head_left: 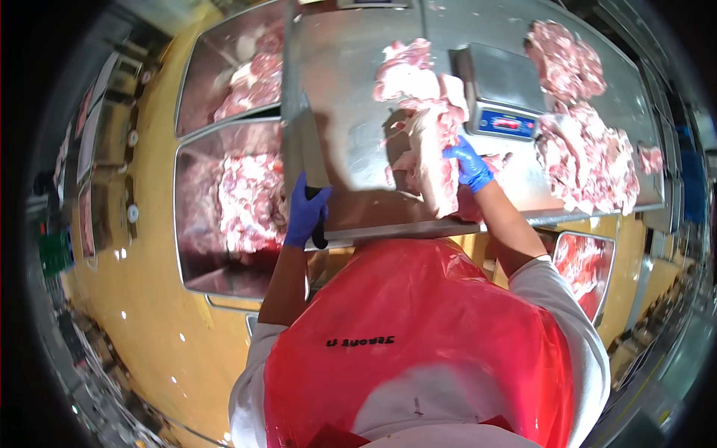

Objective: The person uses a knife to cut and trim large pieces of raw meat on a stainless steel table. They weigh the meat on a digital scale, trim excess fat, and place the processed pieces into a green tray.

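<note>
The left hand (305,213) grips a knife (314,155); the right hand (470,166) holds meat (429,153) left of the scale (502,84). A slick surface could let the meat slip.

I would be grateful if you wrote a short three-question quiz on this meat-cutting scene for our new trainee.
1. Which hand holds the black-handled knife?
2. True or false: the scale stands to the left of the meat piece that the right hand touches.
3. What colour is the apron?
A) Green
B) Red
C) Yellow

Key:
1. The left hand.
2. False; the scale stands to the right of that piece.
3. B.
</note>
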Demonstrator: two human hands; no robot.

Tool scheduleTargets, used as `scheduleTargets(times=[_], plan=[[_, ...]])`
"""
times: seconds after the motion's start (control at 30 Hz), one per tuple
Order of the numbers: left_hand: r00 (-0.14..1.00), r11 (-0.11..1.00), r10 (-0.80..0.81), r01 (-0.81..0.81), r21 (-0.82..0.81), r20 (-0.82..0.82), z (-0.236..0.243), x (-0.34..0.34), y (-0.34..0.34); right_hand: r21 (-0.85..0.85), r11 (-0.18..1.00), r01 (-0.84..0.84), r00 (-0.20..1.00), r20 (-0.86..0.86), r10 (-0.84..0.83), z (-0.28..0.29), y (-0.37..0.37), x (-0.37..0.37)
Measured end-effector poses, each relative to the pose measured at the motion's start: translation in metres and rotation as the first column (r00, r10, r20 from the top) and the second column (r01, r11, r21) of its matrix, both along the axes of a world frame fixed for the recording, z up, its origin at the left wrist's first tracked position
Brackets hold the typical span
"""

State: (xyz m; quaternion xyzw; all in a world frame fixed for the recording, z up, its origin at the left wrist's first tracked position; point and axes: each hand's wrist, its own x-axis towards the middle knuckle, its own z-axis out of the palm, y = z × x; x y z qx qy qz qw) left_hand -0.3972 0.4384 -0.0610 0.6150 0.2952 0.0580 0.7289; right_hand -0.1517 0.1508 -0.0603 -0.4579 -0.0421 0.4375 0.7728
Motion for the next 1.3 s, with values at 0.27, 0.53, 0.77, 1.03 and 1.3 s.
scheduleTargets(times=[0.27,0.53,0.77,1.03,1.3], plan=[[0.981,0.986,-0.165,0.163,0.026,0.097,0.038,0.082,-0.065,-0.300,0.939,0.168,0.863,0.506,0.007,0.165,-0.115,0.153],[0.996,1.000,-0.015,0.015,0.006,0.091,0.034,0.126,-0.181,-0.670,0.699,0.250,0.456,0.718,0.526,0.122,-0.128,0.336],[0.983,0.981,0.182,-0.178,0.077,-0.040,0.043,0.119,-0.252,-0.715,0.630,0.304,-0.067,0.644,0.762,0.061,-0.089,0.330],[0.923,0.910,0.377,-0.356,0.212,-0.070,0.063,0.099,-0.270,-0.420,0.880,0.223,0.227,0.900,0.372,0.108,-0.118,0.347],[0.921,0.892,0.387,-0.362,0.272,-0.042,0.090,0.119,-0.255,-0.329,0.867,0.376,0.482,0.868,0.120,0.092,-0.297,0.380]])
